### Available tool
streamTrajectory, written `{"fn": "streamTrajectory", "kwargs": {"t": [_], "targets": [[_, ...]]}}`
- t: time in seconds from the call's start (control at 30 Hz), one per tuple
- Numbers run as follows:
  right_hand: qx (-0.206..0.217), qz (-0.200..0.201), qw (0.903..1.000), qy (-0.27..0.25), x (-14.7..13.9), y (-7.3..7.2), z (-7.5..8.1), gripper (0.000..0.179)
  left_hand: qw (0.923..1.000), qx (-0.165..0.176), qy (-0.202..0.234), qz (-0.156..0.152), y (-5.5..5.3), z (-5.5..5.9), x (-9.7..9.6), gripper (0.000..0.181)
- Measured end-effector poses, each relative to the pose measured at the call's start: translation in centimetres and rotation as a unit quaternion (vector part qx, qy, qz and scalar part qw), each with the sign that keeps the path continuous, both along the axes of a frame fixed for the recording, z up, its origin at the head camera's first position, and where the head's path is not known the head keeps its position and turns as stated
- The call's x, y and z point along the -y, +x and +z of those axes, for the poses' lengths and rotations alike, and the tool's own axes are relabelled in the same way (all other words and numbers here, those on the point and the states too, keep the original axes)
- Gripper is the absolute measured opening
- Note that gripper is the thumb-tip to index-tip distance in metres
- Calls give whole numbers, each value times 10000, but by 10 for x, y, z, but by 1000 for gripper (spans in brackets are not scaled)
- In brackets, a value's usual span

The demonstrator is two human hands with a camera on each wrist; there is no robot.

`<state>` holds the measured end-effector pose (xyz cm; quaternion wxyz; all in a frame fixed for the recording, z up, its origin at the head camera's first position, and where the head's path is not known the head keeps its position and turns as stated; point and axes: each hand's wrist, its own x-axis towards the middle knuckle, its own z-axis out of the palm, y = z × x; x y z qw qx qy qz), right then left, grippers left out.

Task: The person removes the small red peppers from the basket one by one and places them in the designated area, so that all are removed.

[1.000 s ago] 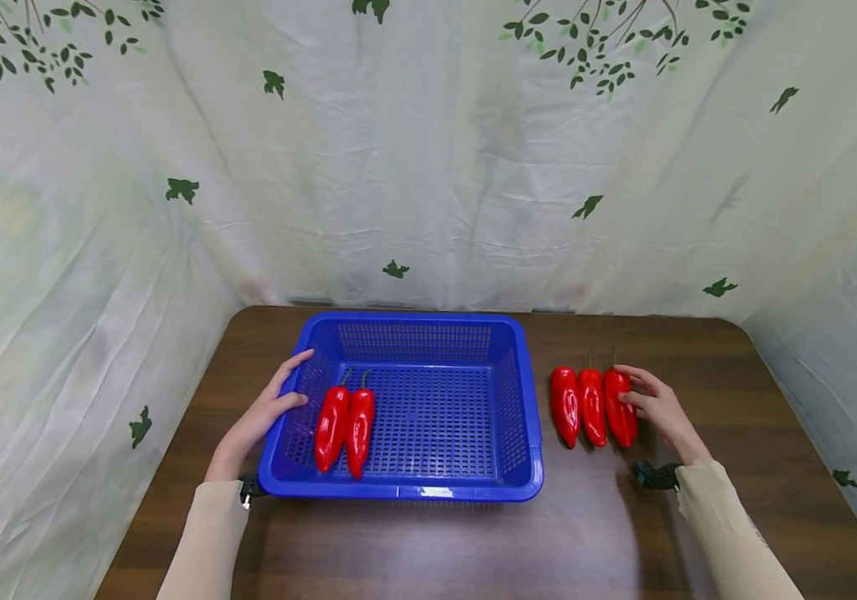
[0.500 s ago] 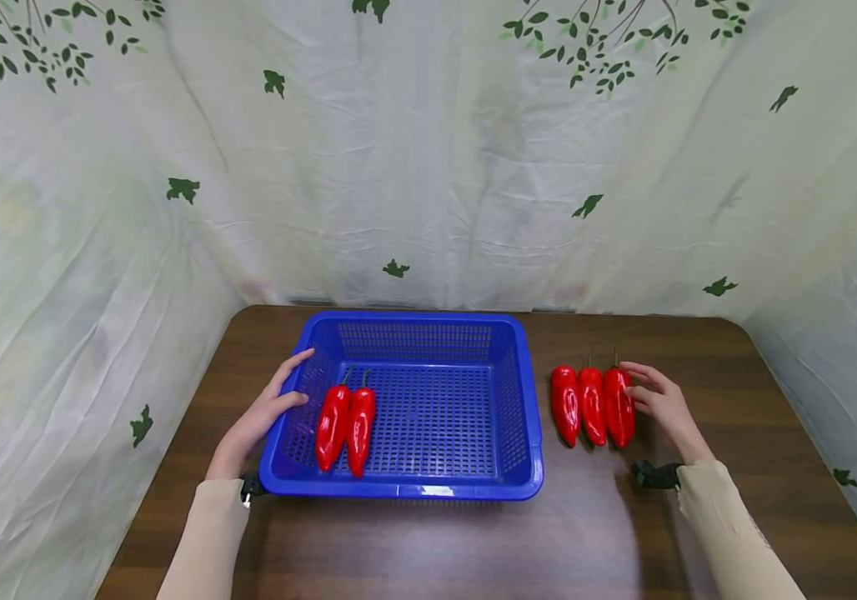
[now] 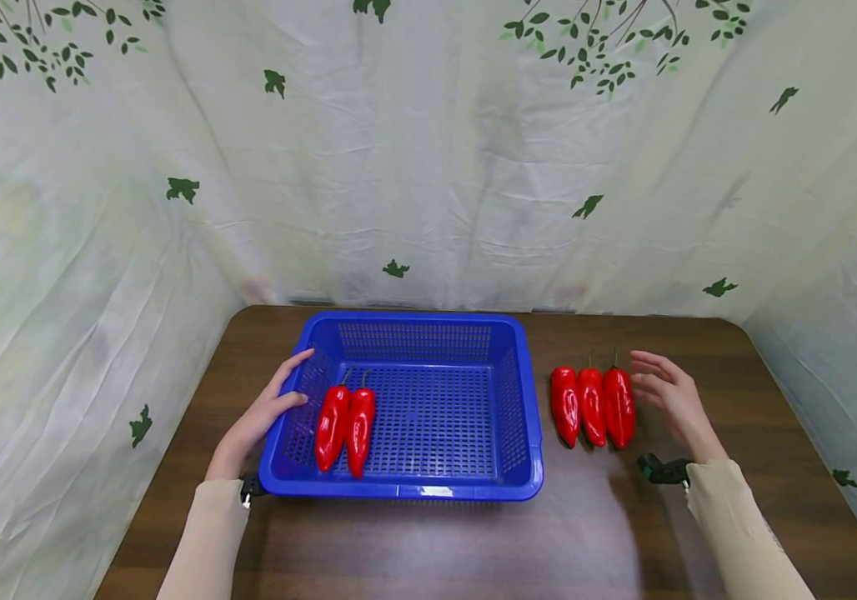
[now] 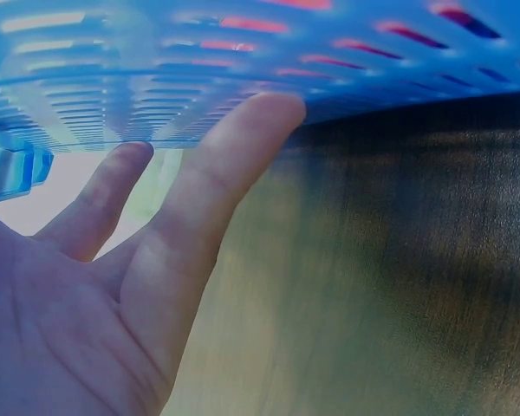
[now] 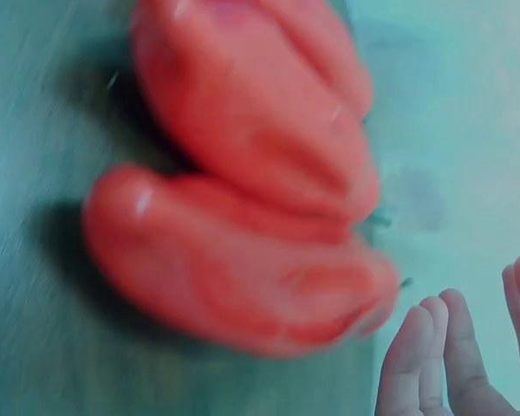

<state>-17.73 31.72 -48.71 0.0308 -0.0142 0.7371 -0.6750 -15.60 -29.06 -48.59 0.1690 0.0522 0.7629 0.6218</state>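
A blue plastic basket (image 3: pixel 428 490) stands on the table with two red peppers (image 3: pixel 332 428) side by side in its left part. My left hand (image 3: pixel 259 417) holds the basket's left rim, thumb and a finger over it. In the left wrist view, straight fingers (image 4: pixel 178 217) reach up against the slotted outer wall. Three more red peppers (image 3: pixel 618 408) lie in a row on the table right of the basket, stems pointing away. Just right of the rightmost one is my right hand (image 3: pixel 676 404), fingers loosely extended, holding nothing. In the right wrist view, its fingertips show beside the pepper stems.
The brown wooden table (image 3: pixel 428 550) has rounded far corners. A pale curtain (image 3: pixel 443 167) with leaf prints hangs behind it and along both sides. Each wrist wears a dark camera strap (image 3: pixel 664 469).
My right hand has let go of the rightmost pepper and drawn away to the right. That pepper now stands slightly closer to the other two. My left hand keeps its place.
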Motion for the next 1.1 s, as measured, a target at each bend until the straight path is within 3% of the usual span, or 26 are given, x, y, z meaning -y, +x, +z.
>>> {"fn": "streamTrajectory", "kwargs": {"t": [0.27,0.8,1.1], "targets": [[-133,255,9990,352,27,-3,18,42,10000,-16,-13,0,0,-1,0,68],[-357,968,9945,183,88,-6,45,34,10000,-59,-8,15,0,-1,0,67],[-203,1291,9914,53,119,-10,53,36,10000,-70,-14,13,-2,-2,0,68]]}}
